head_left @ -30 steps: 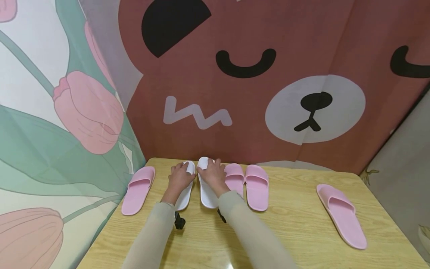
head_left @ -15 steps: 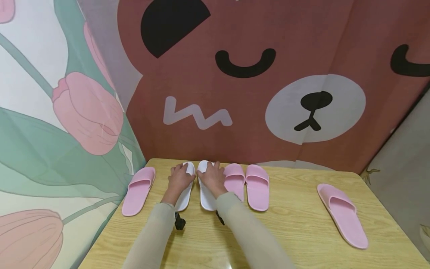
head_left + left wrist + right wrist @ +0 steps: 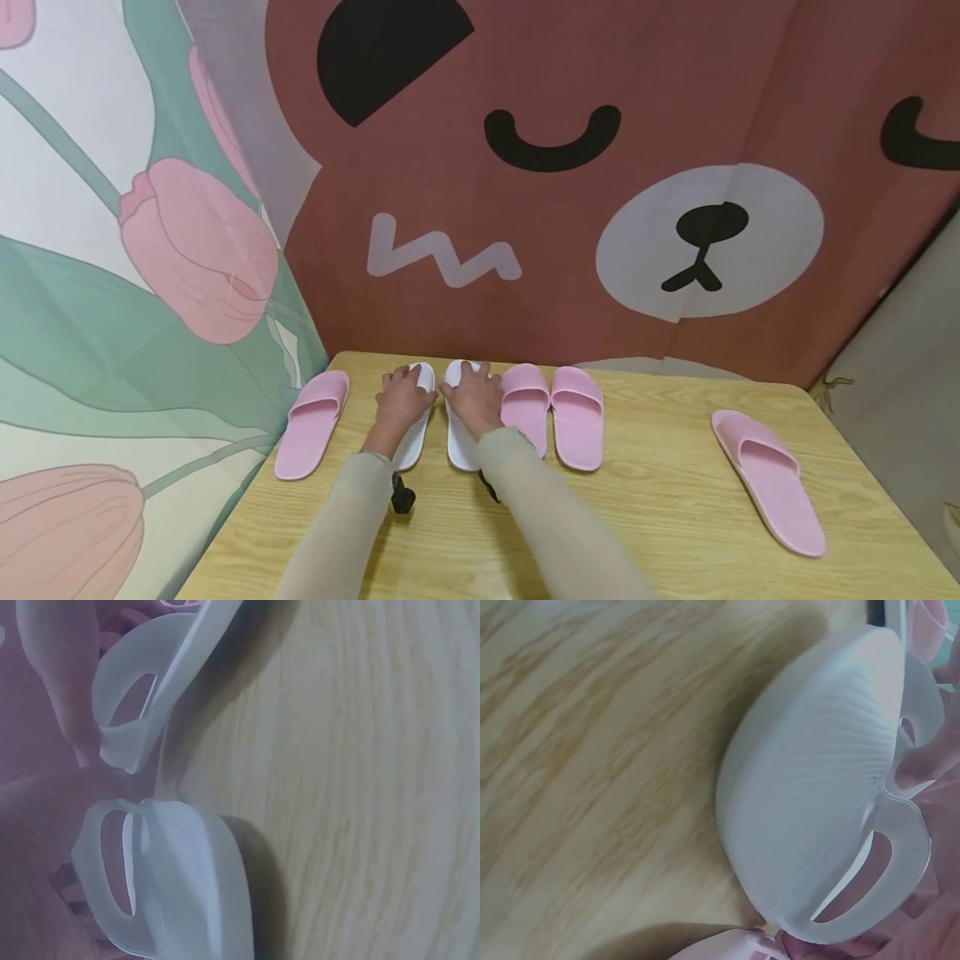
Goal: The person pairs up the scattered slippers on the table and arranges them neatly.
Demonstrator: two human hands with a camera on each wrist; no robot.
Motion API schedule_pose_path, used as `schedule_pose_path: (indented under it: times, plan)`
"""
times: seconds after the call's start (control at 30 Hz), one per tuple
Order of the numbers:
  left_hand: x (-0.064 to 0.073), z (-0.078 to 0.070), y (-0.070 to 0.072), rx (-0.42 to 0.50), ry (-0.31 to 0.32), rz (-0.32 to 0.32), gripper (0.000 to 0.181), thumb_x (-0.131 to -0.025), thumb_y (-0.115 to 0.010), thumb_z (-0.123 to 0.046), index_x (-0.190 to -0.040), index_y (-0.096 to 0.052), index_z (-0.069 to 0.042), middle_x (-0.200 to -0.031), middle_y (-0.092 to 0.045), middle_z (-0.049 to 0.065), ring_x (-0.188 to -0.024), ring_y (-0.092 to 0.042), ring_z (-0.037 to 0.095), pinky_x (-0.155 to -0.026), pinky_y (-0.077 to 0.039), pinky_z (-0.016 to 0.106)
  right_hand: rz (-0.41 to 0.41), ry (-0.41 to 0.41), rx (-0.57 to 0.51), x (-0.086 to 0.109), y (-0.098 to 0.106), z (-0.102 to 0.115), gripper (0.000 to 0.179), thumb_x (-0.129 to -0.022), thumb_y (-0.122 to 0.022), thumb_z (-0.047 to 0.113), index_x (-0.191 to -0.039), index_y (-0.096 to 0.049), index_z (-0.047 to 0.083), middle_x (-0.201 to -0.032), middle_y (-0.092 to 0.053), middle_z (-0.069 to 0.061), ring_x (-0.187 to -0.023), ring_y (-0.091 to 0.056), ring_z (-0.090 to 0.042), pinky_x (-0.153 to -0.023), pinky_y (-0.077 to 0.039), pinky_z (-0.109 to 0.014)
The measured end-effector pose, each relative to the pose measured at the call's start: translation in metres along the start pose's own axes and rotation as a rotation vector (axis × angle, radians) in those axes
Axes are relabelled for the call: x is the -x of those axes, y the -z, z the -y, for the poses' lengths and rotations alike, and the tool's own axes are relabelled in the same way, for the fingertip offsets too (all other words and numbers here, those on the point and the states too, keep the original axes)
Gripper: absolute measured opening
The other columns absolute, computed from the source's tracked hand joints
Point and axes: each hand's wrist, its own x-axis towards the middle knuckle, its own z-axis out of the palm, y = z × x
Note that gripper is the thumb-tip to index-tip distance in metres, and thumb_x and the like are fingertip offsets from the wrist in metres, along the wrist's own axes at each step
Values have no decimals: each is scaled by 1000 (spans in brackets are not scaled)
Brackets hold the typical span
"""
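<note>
Two white slippers lie side by side near the back of the wooden table, toes to the wall. My left hand [image 3: 401,404] grips the left white slipper [image 3: 412,447] over its strap, with fingers and thumb at the two sides. On the right white slipper [image 3: 461,447], my right hand [image 3: 476,402] holds the strap the same way. In the right wrist view its thumb [image 3: 926,761] touches the strap, and fingertips lie at the far side. A narrow gap separates the white slippers. My hands hide most of both straps in the head view.
A pair of pink slippers [image 3: 577,433] stands just right of my right hand. One pink slipper [image 3: 306,437] lies at the left edge, another [image 3: 780,500] slanted at the far right. A bear-print curtain [image 3: 525,317] hangs behind the wooden table [image 3: 660,500].
The right white slipper has slid slightly toward me with my right hand, so its ends line up more closely with the left one. My left hand has stayed nearly still.
</note>
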Motion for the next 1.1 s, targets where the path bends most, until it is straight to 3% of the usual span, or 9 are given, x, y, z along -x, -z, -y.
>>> schedule_pose_path:
  times: [0.4,0.6,0.8,0.93,1.1]
  plan:
    - [1,8,-8,5,-4,-29,69,-93,-69,-45,-148,-51,-7,-151,-45,22,-137,-37,46,-99,-37,72,3,19,97,-1,-10,-2,69,-91,-61,64,-137,-62,13,-133,-55,-20,-112,-58,-43,-90,-52,-53]
    - [0,11,-4,4,-41,51,72,-96,-62,-49,-151,-45,-6,-154,-41,25,-138,-34,48,-101,-35,74,51,55,188,-1,-11,-2,70,-95,-52,66,-140,-60,12,-133,-55,-22,-110,-59,-45,-90,-51,-52]
    - [1,18,4,7,-118,130,74,-95,-63,-38,-154,-39,0,-154,-38,30,-139,-32,51,-110,-35,61,168,82,187,-3,-1,1,64,-101,-49,58,-144,-56,11,-137,-53,-22,-114,-57,-45,-95,-49,-52]
    - [2,22,3,-11,-156,139,73,-95,-64,-35,-153,-39,1,-153,-40,31,-138,-35,52,-112,-35,59,223,82,179,-2,5,2,62,-101,-51,55,-145,-55,13,-140,-51,-21,-118,-56,-46,-96,-48,-53]
    - [2,19,2,-18,-158,150,70,-97,-63,-33,-154,-38,1,-153,-39,32,-140,-33,52,-114,-32,59,207,66,215,-4,-1,0,61,-101,-51,56,-144,-55,14,-140,-51,-19,-118,-55,-45,-96,-49,-52]
